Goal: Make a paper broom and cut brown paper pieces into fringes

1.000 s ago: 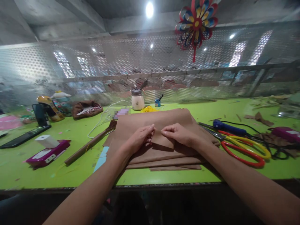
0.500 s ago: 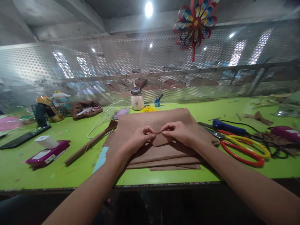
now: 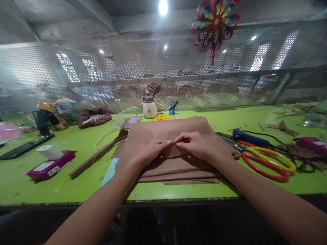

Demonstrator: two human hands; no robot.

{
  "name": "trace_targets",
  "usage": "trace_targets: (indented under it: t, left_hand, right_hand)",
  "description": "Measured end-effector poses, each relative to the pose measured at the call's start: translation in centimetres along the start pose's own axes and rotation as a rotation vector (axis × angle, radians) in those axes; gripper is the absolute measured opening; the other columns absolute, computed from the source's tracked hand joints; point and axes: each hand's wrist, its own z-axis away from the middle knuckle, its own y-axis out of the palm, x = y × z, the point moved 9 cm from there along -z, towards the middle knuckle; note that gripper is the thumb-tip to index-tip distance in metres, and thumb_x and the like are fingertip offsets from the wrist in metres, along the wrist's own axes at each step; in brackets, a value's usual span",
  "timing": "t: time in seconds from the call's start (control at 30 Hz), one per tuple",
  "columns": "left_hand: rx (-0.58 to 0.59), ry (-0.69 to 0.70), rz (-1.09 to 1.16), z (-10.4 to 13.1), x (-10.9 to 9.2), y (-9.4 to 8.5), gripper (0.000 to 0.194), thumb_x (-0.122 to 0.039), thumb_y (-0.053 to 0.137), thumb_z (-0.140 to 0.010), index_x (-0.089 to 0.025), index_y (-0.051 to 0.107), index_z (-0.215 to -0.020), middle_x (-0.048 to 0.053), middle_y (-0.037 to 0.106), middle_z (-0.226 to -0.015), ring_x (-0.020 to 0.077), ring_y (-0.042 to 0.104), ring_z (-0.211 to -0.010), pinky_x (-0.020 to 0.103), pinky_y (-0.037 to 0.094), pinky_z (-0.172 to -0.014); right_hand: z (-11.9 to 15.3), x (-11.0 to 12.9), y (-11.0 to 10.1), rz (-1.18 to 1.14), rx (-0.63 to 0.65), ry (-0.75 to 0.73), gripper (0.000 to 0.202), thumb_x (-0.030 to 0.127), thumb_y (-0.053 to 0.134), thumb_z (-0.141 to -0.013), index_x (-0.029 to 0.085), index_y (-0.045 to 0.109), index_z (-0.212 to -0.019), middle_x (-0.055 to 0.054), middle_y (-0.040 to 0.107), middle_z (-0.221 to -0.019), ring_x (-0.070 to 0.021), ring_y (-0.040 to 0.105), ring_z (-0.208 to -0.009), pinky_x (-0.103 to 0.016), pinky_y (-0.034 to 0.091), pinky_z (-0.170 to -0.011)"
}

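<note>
Brown sheets, cloth-like or papery, lie in a folded stack (image 3: 176,127) on the green table before me. Over the middle of it, my left hand (image 3: 154,149) and my right hand (image 3: 192,144) pinch the upper edge of a brown flap (image 3: 170,153). Thumbs and forefingertips of both hands almost meet there. The remaining fingers are curled and partly hidden. Whether the flap belongs to the top sheet or is a separate piece, I cannot tell.
Large scissors (image 3: 263,163) with red and yellow handles and a blue-handled corded tool (image 3: 251,137) lie on the right. To the left are a brown rolled stick with a frayed end (image 3: 97,156), a purple power strip (image 3: 55,166) and a phone (image 3: 22,148). A white bottle (image 3: 149,108) stands behind.
My left thumb has moved up onto the flap's edge, and the left fingers lie flatter. Both hands' fingertips are closer together. The view has shifted slightly.
</note>
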Motion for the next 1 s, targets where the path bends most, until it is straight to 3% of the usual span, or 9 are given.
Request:
trace_targets:
  t: [0.17, 0.3, 0.53, 0.73, 1.0]
  left_hand:
    - [0.037, 0.054, -0.003, 0.1, -0.4, 0.2, 0.042, -0.048, 0.042, -0.08, -0.013, 0.047, -0.057, -0.001, 0.045, -0.053, 0.0074, 0.034, -0.049, 0.022, 0.026, -0.05]
    - [0.074, 0.065, 0.023, 0.0, -0.1, 0.5, 0.039, -0.044, 0.041, -0.081, -0.012, 0.048, -0.06, -0.002, 0.044, -0.054, 0.0068, 0.034, -0.048, 0.022, 0.025, -0.049]
    - [0.079, 0.016, 0.03, 0.1, 0.1, 0.5, 0.036, -0.044, 0.043, -0.08, -0.013, 0.048, -0.061, -0.002, 0.042, -0.054, 0.0068, 0.033, -0.048, 0.022, 0.024, -0.048]
    - [0.097, -0.015, 0.056, 0.2, 0.3, 0.7, 0.033, -0.043, 0.047, -0.078, -0.013, 0.052, -0.067, -0.003, 0.043, -0.055, 0.0064, 0.032, -0.048, 0.021, 0.023, -0.047]
    - [0.061, -0.025, -0.057, -0.2, 0.7, 0.4, 0.038, -0.049, 0.048, -0.075, -0.012, 0.056, -0.073, -0.004, 0.042, -0.051, 0.006, 0.032, -0.045, 0.019, 0.023, -0.043]
  right_hand:
    - [0.2, 1.7, -0.2, 0.102, -0.047, -0.201, 0.015, 0.018, 0.056, -0.071, 0.017, 0.067, -0.08, -0.003, 0.065, -0.076, -0.0128, 0.057, -0.069, -0.024, 0.044, -0.065]
    - [0.3, 1.8, -0.1, 0.103, -0.047, -0.284, 0.014, 0.017, 0.055, -0.072, 0.017, 0.067, -0.08, -0.002, 0.064, -0.074, -0.0127, 0.057, -0.068, -0.023, 0.045, -0.064]
    - [0.2, 1.2, 0.1, 0.082, -0.006, -0.218, 0.014, 0.016, 0.055, -0.07, 0.016, 0.066, -0.078, -0.002, 0.064, -0.073, -0.0128, 0.057, -0.067, -0.024, 0.045, -0.063]
    - [0.3, 1.5, 0.0, 0.05, -0.024, -0.258, 0.013, 0.012, 0.055, -0.068, 0.017, 0.066, -0.075, -0.001, 0.063, -0.072, -0.0121, 0.057, -0.068, -0.023, 0.045, -0.064]
    - [0.2, 1.4, 0.0, 0.043, -0.012, -0.198, 0.012, 0.014, 0.057, -0.067, 0.016, 0.067, -0.072, -0.002, 0.064, -0.072, -0.0119, 0.056, -0.067, -0.022, 0.043, -0.062]
